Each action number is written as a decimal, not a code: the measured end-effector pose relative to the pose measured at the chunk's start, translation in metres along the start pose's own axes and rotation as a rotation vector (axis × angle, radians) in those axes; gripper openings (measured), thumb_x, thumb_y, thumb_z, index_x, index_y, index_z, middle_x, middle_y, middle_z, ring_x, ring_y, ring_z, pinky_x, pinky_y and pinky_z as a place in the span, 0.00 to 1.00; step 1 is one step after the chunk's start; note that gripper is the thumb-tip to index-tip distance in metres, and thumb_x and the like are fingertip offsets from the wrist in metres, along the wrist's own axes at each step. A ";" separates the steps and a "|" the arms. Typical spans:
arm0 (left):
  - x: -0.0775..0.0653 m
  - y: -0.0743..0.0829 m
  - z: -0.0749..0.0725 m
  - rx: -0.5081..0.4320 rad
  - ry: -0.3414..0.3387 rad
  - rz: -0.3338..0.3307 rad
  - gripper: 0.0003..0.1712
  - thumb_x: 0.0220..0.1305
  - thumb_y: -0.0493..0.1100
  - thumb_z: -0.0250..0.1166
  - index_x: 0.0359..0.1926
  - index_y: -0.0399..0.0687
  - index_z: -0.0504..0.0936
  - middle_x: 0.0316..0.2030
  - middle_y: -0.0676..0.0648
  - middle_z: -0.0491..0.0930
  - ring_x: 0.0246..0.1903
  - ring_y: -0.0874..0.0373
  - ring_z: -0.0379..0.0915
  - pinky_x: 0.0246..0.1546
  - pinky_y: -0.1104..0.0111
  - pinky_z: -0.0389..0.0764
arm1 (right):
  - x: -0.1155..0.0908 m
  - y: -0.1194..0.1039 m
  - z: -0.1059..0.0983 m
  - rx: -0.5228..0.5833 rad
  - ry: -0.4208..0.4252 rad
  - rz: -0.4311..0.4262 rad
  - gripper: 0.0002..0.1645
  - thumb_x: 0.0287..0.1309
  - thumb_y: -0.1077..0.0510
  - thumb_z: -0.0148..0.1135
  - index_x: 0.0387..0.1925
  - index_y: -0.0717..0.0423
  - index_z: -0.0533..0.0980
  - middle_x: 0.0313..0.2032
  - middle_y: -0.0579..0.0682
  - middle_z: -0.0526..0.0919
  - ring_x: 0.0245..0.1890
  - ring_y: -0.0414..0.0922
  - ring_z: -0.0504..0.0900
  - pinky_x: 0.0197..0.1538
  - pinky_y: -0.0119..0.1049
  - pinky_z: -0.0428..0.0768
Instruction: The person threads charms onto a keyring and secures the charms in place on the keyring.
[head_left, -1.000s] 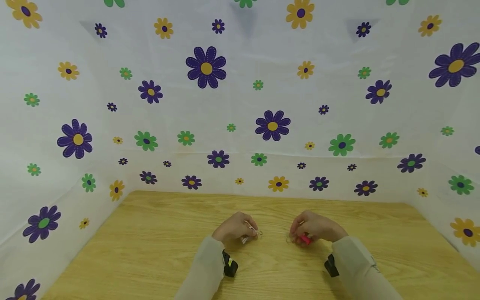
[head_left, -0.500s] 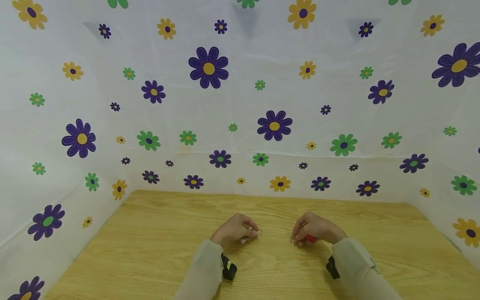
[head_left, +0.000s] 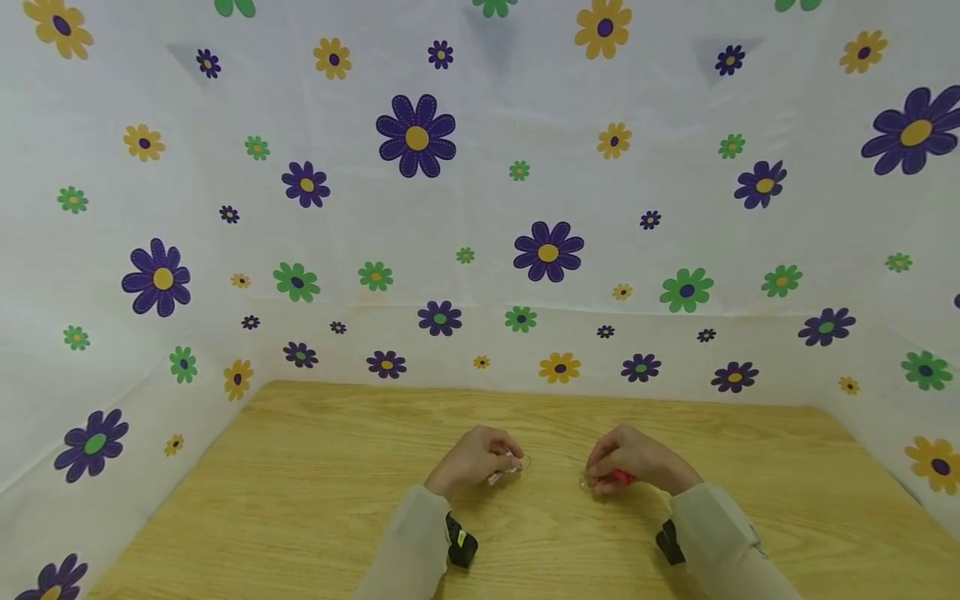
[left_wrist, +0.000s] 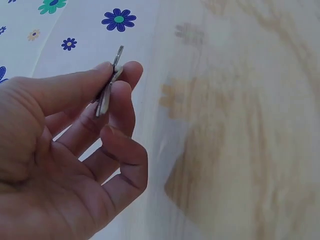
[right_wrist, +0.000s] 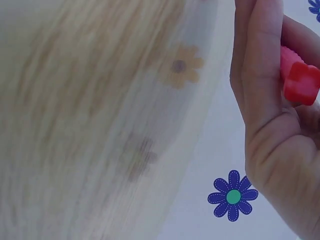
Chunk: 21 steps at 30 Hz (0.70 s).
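Left hand (head_left: 477, 458) pinching metal piece (left_wrist: 103, 102), likely leaving ring (head_left: 527, 462) free toward three o'clock; right hand (head_left: 630, 458), curled, gripping red piece (right_wrist: 302, 84).

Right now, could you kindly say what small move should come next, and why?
Probably ease the left hand toward the right hand: the left one pinches a small metal piece with a thin ring, the right holds a red trinket, and a gap separates them.
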<state>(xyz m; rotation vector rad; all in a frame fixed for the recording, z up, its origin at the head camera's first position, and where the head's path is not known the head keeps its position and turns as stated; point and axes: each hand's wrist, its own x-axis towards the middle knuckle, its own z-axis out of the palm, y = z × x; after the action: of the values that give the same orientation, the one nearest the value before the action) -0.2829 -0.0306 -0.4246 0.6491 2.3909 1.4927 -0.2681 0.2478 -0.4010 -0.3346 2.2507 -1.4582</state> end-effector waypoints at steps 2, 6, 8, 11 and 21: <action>-0.001 0.000 0.000 -0.003 0.004 0.003 0.05 0.69 0.31 0.65 0.42 0.35 0.86 0.30 0.47 0.85 0.26 0.59 0.76 0.26 0.71 0.72 | -0.001 0.000 0.000 0.016 -0.011 -0.001 0.06 0.62 0.72 0.60 0.37 0.75 0.81 0.31 0.57 0.86 0.26 0.41 0.85 0.33 0.31 0.85; -0.002 0.000 0.001 -0.014 0.010 0.011 0.06 0.68 0.32 0.66 0.44 0.36 0.86 0.30 0.46 0.86 0.28 0.56 0.80 0.26 0.71 0.72 | -0.001 0.000 0.000 0.057 -0.025 -0.003 0.08 0.62 0.73 0.61 0.40 0.77 0.80 0.33 0.58 0.86 0.27 0.41 0.86 0.34 0.31 0.85; -0.002 0.000 0.001 -0.029 0.013 0.011 0.07 0.68 0.32 0.65 0.46 0.35 0.85 0.31 0.44 0.87 0.29 0.54 0.81 0.26 0.71 0.72 | -0.001 0.001 0.001 0.071 -0.025 -0.006 0.09 0.61 0.73 0.61 0.41 0.78 0.79 0.33 0.59 0.86 0.28 0.42 0.86 0.35 0.32 0.85; -0.003 0.001 0.002 -0.056 0.019 0.006 0.08 0.69 0.32 0.65 0.47 0.34 0.83 0.33 0.43 0.88 0.30 0.52 0.83 0.26 0.71 0.72 | -0.002 0.000 0.002 0.078 -0.016 -0.006 0.09 0.61 0.73 0.61 0.42 0.78 0.79 0.34 0.59 0.86 0.29 0.42 0.86 0.35 0.32 0.85; -0.001 0.002 0.001 -0.108 -0.017 -0.004 0.09 0.69 0.30 0.64 0.47 0.29 0.83 0.31 0.41 0.87 0.26 0.52 0.84 0.28 0.68 0.83 | 0.000 -0.001 0.006 0.108 0.011 0.007 0.09 0.62 0.74 0.59 0.41 0.78 0.79 0.34 0.59 0.86 0.29 0.43 0.87 0.34 0.33 0.85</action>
<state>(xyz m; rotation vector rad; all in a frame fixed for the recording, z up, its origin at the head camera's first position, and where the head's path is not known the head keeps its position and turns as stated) -0.2809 -0.0296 -0.4237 0.6293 2.2791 1.5954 -0.2653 0.2427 -0.4024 -0.2852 2.1692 -1.5743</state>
